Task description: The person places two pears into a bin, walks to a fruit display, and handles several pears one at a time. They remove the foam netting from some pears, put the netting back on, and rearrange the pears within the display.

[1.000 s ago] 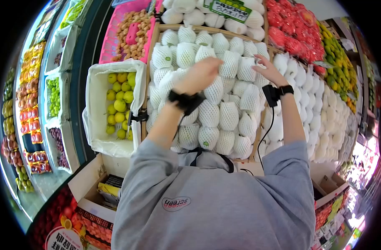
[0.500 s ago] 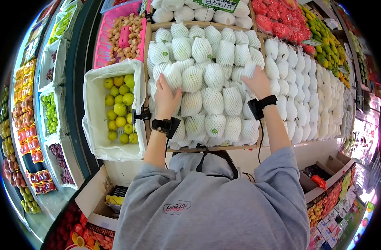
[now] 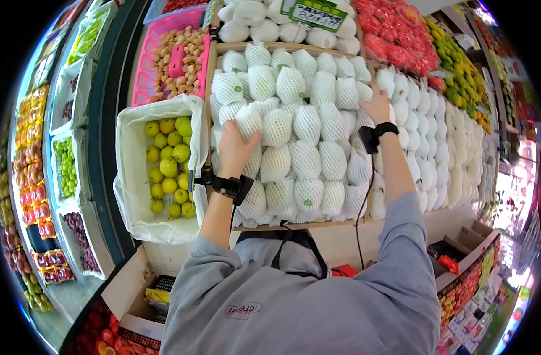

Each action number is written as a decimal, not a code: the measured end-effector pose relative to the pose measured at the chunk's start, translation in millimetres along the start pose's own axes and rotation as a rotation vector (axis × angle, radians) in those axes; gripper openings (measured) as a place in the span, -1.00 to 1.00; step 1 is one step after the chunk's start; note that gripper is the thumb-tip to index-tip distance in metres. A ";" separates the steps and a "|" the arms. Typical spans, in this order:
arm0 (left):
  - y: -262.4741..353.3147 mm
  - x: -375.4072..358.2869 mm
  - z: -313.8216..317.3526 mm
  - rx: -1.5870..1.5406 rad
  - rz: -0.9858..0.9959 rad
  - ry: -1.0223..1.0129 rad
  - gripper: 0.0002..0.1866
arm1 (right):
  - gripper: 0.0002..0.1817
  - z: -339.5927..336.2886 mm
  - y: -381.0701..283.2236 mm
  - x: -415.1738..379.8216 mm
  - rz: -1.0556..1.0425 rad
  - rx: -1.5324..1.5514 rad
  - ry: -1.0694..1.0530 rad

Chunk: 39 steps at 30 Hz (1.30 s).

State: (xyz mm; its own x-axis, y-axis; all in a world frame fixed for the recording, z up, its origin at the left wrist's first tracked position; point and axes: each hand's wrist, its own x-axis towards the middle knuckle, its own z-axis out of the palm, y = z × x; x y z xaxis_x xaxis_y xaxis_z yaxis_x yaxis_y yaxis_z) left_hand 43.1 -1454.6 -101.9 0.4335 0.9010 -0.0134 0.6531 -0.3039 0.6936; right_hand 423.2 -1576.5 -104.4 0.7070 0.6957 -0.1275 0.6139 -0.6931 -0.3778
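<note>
Rows of pale fruit in white foam nets fill the wooden-edged bin in front of me. At the bin's left side, my left hand curls its thumb and fingers around one foam-netted fruit. My right hand is at the right edge of the bin, closed on another foam-netted fruit, most of which shows left of the fingers. Both wrists carry black straps with small devices. Which kind of fruit lies inside the nets is hard to make out.
A white-lined crate of yellow-green fruit stands left of the bin, below a pink basket of small brown items. More white-netted fruit lies to the right. A green price sign and red-wrapped fruit are behind.
My right hand has moved slightly right and away from me, toward the bin's edge. My left hand stays around its fruit. The whole view has shifted a little.
</note>
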 end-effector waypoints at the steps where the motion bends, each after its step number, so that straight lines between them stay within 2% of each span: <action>1: 1.2 0.3 -1.6 -0.008 -0.014 -0.014 -0.31 | -0.18 9.5 17.7 16.3 0.000 -0.093 0.036; 2: 3.1 1.5 -3.5 -0.030 -0.034 -0.031 -0.31 | -0.13 30.6 46.4 36.4 -0.022 -0.132 -0.020; 5: 1.1 1.9 -3.9 -0.018 -0.020 -0.025 -0.32 | -0.14 40.9 60.7 52.9 -0.034 -0.199 -0.287; 7: 3.4 1.8 -2.8 -0.015 -0.042 -0.050 -0.31 | -0.21 36.9 66.5 39.3 -0.078 -0.064 -0.200; 8: 0.8 1.0 1.3 -0.010 0.015 -0.002 -0.30 | -0.24 26.7 63.5 36.8 -0.107 -0.002 -0.142; 10: 2.7 0.1 7.6 -0.040 0.048 0.033 -0.29 | -0.25 18.6 79.2 37.2 -0.024 0.134 0.091; 11: 3.6 0.4 7.3 -0.052 0.068 0.049 -0.28 | -0.25 9.4 66.9 30.0 0.020 0.207 0.210; 12: 5.0 0.4 5.7 -0.072 0.065 -0.017 -0.28 | -0.27 -9.2 60.7 16.9 0.035 0.240 0.224; 15: 7.0 0.5 7.3 -0.011 0.068 -0.047 -0.29 | -0.29 -31.0 35.0 -26.7 -0.040 0.319 0.032; 16: 7.3 1.7 7.4 -0.003 0.018 -0.099 -0.28 | -0.29 -27.6 23.4 -48.5 -0.222 0.204 0.049; 18: 6.7 2.7 8.9 0.081 0.051 -0.072 -0.29 | -0.29 -7.9 9.3 -77.5 -0.340 0.070 -0.005; 21: 5.8 6.7 8.0 0.066 0.041 -0.086 -0.29 | -0.22 28.3 8.7 -106.2 -0.127 0.052 -0.028; 25: 8.0 7.6 3.8 0.064 -0.015 -0.131 -0.27 | -0.21 34.8 23.1 -106.5 -0.193 0.070 -0.036; 29: 2.0 1.6 12.2 0.140 -0.027 -0.093 -0.24 | -0.19 43.8 24.9 -101.3 -0.155 -0.057 -0.027; 30: 0.7 0.4 12.9 0.150 -0.030 -0.095 -0.22 | -0.10 44.8 33.9 -97.9 -0.188 -0.009 -0.060; 33: -4.7 1.9 9.4 0.099 -0.056 -0.148 -0.20 | 0.03 41.7 37.9 -96.8 -0.213 0.035 -0.065; 34: -8.1 4.6 5.6 0.051 -0.069 -0.178 -0.20 | 0.14 35.2 38.0 -94.9 -0.219 0.084 -0.129; 36: -18.2 13.7 -6.9 -0.108 -0.117 -0.233 -0.20 | 0.10 37.4 45.7 -103.3 -0.251 0.247 -0.021; 39: -14.5 32.9 -42.9 -0.196 -0.166 -0.195 -0.31 | -0.06 20.4 34.7 -145.4 -0.191 0.488 0.086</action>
State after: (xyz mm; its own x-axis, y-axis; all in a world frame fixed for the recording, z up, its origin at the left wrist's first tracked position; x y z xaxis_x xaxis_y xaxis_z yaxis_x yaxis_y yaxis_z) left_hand 21.3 -1407.3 -81.5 0.4544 0.8514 -0.2621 0.6010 -0.0758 0.7957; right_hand 334.6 -1697.8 -117.7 0.6372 0.7688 0.0533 0.5140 -0.3724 -0.7727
